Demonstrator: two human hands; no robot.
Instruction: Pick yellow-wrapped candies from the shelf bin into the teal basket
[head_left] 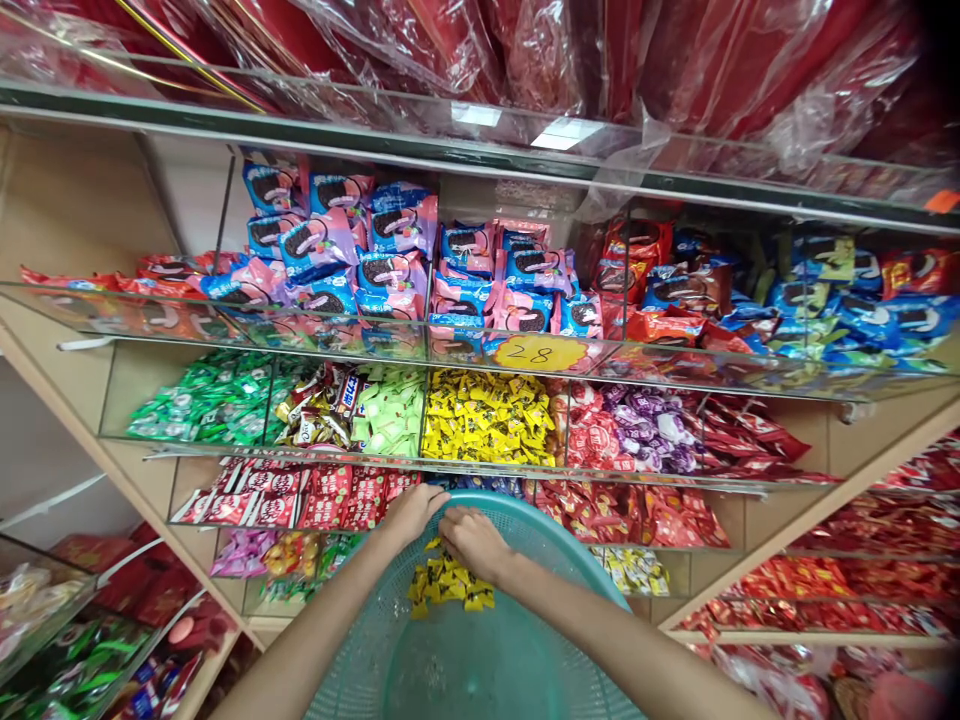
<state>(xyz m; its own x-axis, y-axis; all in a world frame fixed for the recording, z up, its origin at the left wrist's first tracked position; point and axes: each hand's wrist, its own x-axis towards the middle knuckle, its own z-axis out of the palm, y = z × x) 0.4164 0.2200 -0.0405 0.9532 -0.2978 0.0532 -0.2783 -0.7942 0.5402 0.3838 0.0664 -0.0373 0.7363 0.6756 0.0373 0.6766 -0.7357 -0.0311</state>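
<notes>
A green plastic basket (592,560) with perforated sides is in front of me, below the candy shelves. My left hand (414,512) is closed on its far rim, left of centre. Inside the basket, my right hand (474,542) is just to the right, with its fingers curled inward. Whatever lies in those fingers is hidden. Beneath and beside this hand is a small pile of yellow-wrapped candies (446,585), resting toward the far left side of the basket. More yellow candies (491,420) fill a shelf compartment straight above the rim.
Glass-fronted shelves hold blue and pink cookie packs (322,245), green candies (217,400), purple candies (652,425) and red packets (345,500). A yellow price tag (538,353) reads 28. Glass shelf edges jut out above the basket. Red plastic-wrapped goods (562,50) lie on top.
</notes>
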